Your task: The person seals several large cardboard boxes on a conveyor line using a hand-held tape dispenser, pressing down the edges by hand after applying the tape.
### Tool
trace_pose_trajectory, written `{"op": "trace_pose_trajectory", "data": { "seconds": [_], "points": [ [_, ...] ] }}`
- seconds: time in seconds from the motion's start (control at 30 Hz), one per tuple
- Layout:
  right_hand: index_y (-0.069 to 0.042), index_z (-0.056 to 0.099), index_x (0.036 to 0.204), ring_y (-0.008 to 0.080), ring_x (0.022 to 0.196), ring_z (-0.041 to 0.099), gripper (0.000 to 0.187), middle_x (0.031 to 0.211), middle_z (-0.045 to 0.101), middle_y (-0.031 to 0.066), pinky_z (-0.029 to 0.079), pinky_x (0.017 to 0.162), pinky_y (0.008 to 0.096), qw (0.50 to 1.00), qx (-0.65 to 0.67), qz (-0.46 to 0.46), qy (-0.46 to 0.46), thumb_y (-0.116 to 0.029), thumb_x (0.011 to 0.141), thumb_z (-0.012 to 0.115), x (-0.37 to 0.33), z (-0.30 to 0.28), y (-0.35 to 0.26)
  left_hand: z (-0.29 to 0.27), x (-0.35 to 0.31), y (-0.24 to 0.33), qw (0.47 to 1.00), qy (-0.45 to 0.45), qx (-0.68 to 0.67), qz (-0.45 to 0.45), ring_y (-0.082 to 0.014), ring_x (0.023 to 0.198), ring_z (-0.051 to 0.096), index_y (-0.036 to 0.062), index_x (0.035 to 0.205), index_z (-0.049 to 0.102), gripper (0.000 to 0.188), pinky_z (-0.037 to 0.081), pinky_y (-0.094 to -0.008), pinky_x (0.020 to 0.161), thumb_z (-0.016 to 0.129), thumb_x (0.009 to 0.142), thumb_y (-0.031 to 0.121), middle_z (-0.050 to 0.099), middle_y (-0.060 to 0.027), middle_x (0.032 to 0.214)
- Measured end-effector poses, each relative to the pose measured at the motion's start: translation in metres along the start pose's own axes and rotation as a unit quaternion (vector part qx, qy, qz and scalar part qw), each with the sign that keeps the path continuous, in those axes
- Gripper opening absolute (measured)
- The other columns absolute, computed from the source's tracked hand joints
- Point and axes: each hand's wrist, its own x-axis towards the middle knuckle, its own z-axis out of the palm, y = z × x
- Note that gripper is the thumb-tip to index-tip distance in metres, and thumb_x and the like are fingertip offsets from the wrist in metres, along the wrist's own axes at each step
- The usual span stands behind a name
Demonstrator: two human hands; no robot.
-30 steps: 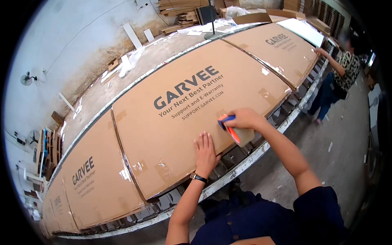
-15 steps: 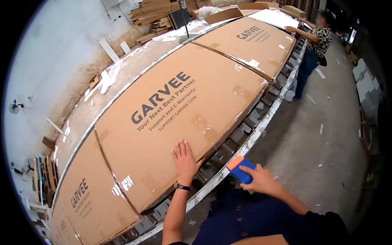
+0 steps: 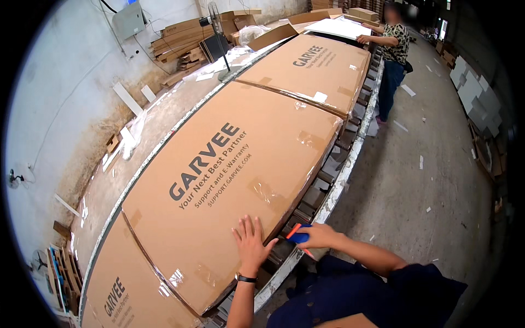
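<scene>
My left hand (image 3: 252, 246), with a dark band on its wrist, lies flat with fingers spread on a large brown cardboard box (image 3: 180, 235). Clear tape strips cross this box near its right edge and at its near end. My right hand (image 3: 320, 236) is wrapped round a blue and orange hand-held tool (image 3: 299, 235), which looks like a tape dispenser. The tool is at the box's near right edge, just above the conveyor's metal rail (image 3: 333, 197). My fingers hide part of it, and whether it touches the box I cannot tell.
Similar boxes lie before (image 3: 320, 65) and behind (image 3: 117, 290) this one on the roller conveyor. A co-worker (image 3: 395, 49) stands at the far right, hands at a white panel (image 3: 342, 27). A stand fan (image 3: 219, 38), stacked cardboard (image 3: 178, 41) and floor scraps are around.
My right hand has brought the blue and orange tool leftward, from beyond the rail to the box's edge. My left hand stays flat on the box. The view has shifted.
</scene>
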Motion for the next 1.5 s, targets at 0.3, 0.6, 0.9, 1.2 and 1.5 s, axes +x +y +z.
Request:
{"op": "trace_pose_trajectory", "data": {
  "seconds": [0.3,0.6,0.9,1.2,1.5],
  "points": [
    [-0.012,0.054,0.128,0.0256,0.084,0.06,0.06,0.107,0.059,0.0189,0.05,0.079,0.0344,0.916,0.266,-0.107,0.281,-0.03,0.073,0.073,-0.048,-0.236,-0.009,0.054,0.133,0.093,0.999,0.033,-0.01,0.04,-0.0367,0.135,0.026,-0.0053,0.138,0.029,0.097,0.02,-0.0523,0.11,0.069,0.071,0.052,0.03,-0.0225,0.144],
    [-0.01,0.066,0.108,0.0325,0.092,0.064,0.06,0.098,0.066,0.0182,0.049,0.081,0.0404,0.994,-0.072,-0.046,0.074,-0.058,0.072,0.059,0.158,-0.29,0.079,0.066,0.193,0.143,0.998,0.035,0.048,-0.036,-0.0347,0.133,0.03,-0.0039,0.138,0.03,0.101,0.024,-0.0491,0.109,0.078,0.064,0.045,0.032,-0.0204,0.143],
    [-0.005,0.07,0.093,0.032,0.089,0.065,0.063,0.095,0.067,0.0194,0.051,0.08,0.0406,0.987,-0.118,-0.102,-0.05,-0.062,0.07,0.058,0.209,-0.304,0.076,0.06,0.204,0.149,0.996,0.035,0.028,-0.076,-0.0345,0.131,0.034,-0.003,0.137,0.031,0.101,0.027,-0.0493,0.108,0.081,0.061,0.039,0.034,-0.0199,0.143],
    [-0.025,0.054,0.127,0.0429,0.082,0.06,0.068,0.094,0.054,0.0265,0.051,0.079,0.0458,0.997,0.022,-0.023,0.076,-0.052,0.066,0.068,-0.004,-0.213,0.184,0.058,0.202,0.142,0.995,0.023,0.052,-0.078,-0.0348,0.134,0.031,-0.0025,0.138,0.031,0.102,0.025,-0.051,0.108,0.082,0.059,0.038,0.032,-0.0199,0.144],
    [-0.023,0.054,0.126,0.0391,0.082,0.061,0.068,0.096,0.055,0.0256,0.053,0.074,0.0457,0.997,-0.045,-0.036,0.057,-0.048,0.065,0.07,0.043,-0.196,0.205,0.054,0.211,0.155,0.999,0.003,0.007,-0.036,-0.0395,0.137,0.021,0.0017,0.141,0.03,0.1,0.015,-0.0567,0.109,0.072,0.066,0.053,0.027,-0.0225,0.147]
  ]
}}
